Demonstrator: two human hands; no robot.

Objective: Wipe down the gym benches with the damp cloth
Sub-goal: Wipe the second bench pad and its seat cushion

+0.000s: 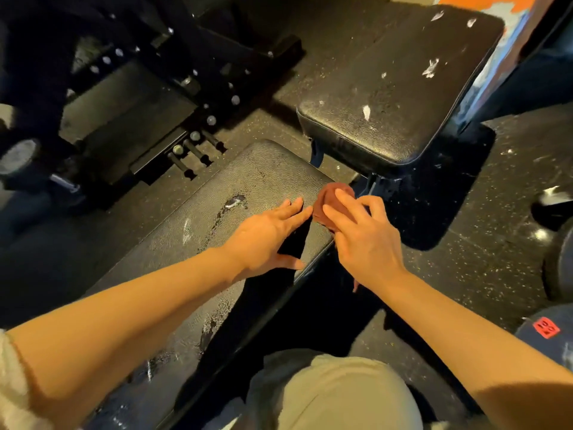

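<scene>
Speckled rubber flooring (483,274) surrounds two black padded benches: the near bench (198,243) mid-frame, a second bench (397,88) upper right. At the near bench's right edge, the right hand (362,237) grips a bunched reddish cloth (328,200). The left hand (266,237) lies beside it, fingers straight and spread on the pad.

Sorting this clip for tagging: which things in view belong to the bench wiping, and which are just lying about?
Job: dark red crumpled cloth in right hand; near black padded bench under left hand; far scuffed black padded bench.
Lying about: black steel machine frame; speckled rubber floor.
</scene>
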